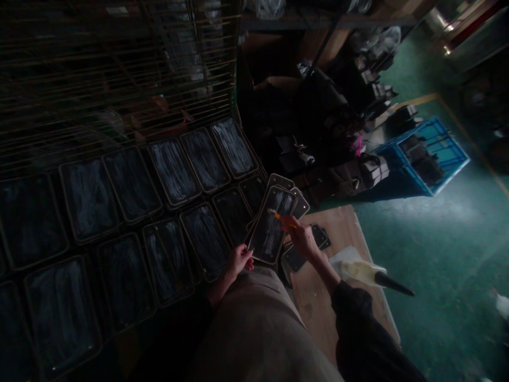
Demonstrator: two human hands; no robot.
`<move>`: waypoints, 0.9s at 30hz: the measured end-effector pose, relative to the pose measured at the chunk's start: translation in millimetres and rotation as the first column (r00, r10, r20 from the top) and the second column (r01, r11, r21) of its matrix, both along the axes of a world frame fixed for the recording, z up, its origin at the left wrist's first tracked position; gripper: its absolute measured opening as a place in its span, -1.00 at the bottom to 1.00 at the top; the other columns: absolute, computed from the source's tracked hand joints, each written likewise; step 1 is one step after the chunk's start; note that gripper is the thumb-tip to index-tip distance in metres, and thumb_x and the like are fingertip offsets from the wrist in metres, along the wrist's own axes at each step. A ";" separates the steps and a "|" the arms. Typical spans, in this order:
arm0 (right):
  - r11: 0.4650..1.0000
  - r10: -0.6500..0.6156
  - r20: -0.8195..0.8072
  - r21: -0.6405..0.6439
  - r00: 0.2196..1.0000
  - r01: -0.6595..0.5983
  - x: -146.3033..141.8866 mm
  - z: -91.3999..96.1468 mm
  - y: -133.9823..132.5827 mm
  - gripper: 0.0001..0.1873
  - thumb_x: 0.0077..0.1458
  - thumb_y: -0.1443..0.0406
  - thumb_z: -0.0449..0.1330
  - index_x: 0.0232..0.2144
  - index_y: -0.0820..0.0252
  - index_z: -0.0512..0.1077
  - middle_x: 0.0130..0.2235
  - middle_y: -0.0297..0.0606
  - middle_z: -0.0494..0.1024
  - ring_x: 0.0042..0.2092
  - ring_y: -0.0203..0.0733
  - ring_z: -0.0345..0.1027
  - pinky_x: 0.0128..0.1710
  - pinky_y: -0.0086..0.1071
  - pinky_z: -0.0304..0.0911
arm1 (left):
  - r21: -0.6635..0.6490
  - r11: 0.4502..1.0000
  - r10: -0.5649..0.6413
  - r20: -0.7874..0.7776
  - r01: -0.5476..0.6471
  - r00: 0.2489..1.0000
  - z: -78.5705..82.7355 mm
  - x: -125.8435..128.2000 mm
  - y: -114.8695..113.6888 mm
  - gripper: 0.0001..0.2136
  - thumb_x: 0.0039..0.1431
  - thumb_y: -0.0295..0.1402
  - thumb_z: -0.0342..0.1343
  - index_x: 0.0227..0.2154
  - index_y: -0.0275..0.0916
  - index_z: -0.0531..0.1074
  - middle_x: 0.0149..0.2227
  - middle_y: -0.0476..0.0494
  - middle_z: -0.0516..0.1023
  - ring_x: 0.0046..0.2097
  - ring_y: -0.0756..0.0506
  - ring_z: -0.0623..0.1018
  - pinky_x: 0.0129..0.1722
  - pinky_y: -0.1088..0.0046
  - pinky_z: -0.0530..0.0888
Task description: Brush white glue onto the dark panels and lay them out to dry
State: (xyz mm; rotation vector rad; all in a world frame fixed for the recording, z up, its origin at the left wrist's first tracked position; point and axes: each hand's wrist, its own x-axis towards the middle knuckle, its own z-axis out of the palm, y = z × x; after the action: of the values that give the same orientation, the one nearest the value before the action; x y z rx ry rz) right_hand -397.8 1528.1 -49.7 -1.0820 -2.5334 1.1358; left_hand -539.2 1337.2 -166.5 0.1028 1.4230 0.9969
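Over the rack (pixel 119 106) | left hand (pixel 238 260) grips one panel (pixel 272 225) | right hand (pixel 302 236) pinches one brush (pixel 280 217)

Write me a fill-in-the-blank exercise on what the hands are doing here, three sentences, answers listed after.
1. The left hand grips the dark rectangular panel by its lower ____ corner.
2. The right hand holds a brush with an ____ handle against that panel.
3. The crate on the green floor is ____ in colour.

Missing words: left; orange; blue
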 end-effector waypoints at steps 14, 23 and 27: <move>0.975 0.194 0.117 0.090 0.974 -0.205 0.1 -34.3 -54.1 -0.73 0.30 0.30 -0.02 -0.02 0.17 0.37 -0.25 -0.20 0.56 -0.33 -0.23 0.43 -0.36 -0.45 0.21 | -0.039 0.999 -0.026 -0.051 0.024 0.998 -1.6 -0.8 -0.1 -0.70 0.06 -0.16 0.20 -0.44 -0.21 0.21 -0.66 0.08 0.44 -0.68 0.02 0.47 -0.71 0.60 0.37; 0.960 0.039 -0.015 -0.278 0.999 -0.042 29.5 -28.4 -124.6 -0.72 0.32 0.21 -0.04 -0.03 0.12 0.37 -0.25 -0.21 0.58 -0.27 -0.18 0.49 -0.27 -0.40 0.32 | 0.001 0.998 -0.059 -0.057 0.059 0.997 -5.7 -1.3 -5.3 -0.73 0.10 -0.15 0.15 -0.45 -0.23 0.26 -0.65 0.06 0.43 -0.66 0.03 0.48 -0.68 0.61 0.39; 0.879 -0.118 -0.046 -0.470 0.992 0.082 44.0 -29.8 -112.0 -0.65 0.31 0.10 -0.07 -0.07 0.14 0.37 -0.35 -0.25 0.58 -0.32 -0.18 0.50 -0.26 -0.34 0.39 | -0.011 0.997 -0.072 -0.081 0.071 0.994 -5.1 -0.2 -5.9 -0.74 0.11 -0.18 0.14 -0.46 -0.22 0.23 -0.67 0.08 0.42 -0.67 0.03 0.47 -0.70 0.62 0.37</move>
State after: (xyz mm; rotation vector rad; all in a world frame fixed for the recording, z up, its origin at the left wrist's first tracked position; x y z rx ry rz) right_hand -353.8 1416.1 -79.5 -1.2238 -2.1659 1.7785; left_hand -539.4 1331.3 -171.6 0.1891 1.4870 0.9371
